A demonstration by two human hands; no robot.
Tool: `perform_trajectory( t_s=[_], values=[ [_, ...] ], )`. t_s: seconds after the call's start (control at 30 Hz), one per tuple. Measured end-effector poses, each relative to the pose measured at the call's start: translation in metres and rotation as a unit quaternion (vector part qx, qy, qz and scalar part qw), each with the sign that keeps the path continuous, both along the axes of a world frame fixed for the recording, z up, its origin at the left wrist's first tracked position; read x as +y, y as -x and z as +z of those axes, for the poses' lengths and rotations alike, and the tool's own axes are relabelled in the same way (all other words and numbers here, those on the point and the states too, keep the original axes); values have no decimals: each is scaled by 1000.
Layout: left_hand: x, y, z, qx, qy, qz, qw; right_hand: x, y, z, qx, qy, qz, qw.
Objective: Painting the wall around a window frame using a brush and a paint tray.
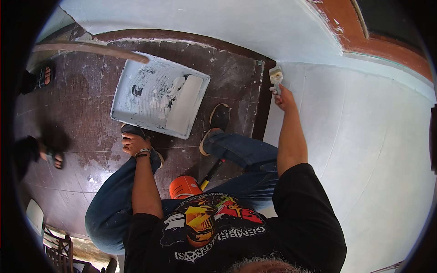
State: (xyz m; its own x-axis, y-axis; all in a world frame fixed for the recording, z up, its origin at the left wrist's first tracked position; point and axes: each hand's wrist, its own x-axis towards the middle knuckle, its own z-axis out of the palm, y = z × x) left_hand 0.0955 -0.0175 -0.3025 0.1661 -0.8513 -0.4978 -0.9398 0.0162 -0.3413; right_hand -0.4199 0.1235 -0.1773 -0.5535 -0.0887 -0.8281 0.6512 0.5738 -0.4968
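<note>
My right hand (284, 97) grips the handle of a flat paintbrush (276, 74). Its pale, paint-coated bristles point towards the corner where two light-painted walls meet, just above the dark skirting (262, 105); whether they touch the wall I cannot tell. With a bracelet at the wrist, my left hand (135, 144) rests at my left shoe (132, 129), fingers curled; whether it grips anything is unclear. Beyond my feet on the floor lies a white ribbed paint tray (155, 92), smeared with dark patches, with pale paint pooled at its right end (184, 105).
An orange bucket (184, 187) and a black-and-yellow handle (212, 174) are between my legs. A long curved brown bar (99, 50) reaches over the tray's far left corner. Another person's sandalled feet (47, 75) are at the left. An orange-brown frame (372, 44) is at upper right.
</note>
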Motion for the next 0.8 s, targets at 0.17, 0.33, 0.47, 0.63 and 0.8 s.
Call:
perform_trajectory(
  t_s=[0.17,0.33,0.47,0.63,0.8],
  values=[
    [1,0,-2,2,-1,-5,1000,-13,34,19,60,-128,132,981],
    [1,0,0,2,-1,-9,1000,-26,45,26,81,-177,180,964],
    [0,2,1,-3,-1,-7,1000,-31,54,25,99,-193,199,956],
    [-1,2,3,-2,-7,6,1000,-40,64,27,93,-285,264,917],
    [-2,1,2,2,-16,5,1000,-41,70,21,87,-256,253,929]
  ],
)
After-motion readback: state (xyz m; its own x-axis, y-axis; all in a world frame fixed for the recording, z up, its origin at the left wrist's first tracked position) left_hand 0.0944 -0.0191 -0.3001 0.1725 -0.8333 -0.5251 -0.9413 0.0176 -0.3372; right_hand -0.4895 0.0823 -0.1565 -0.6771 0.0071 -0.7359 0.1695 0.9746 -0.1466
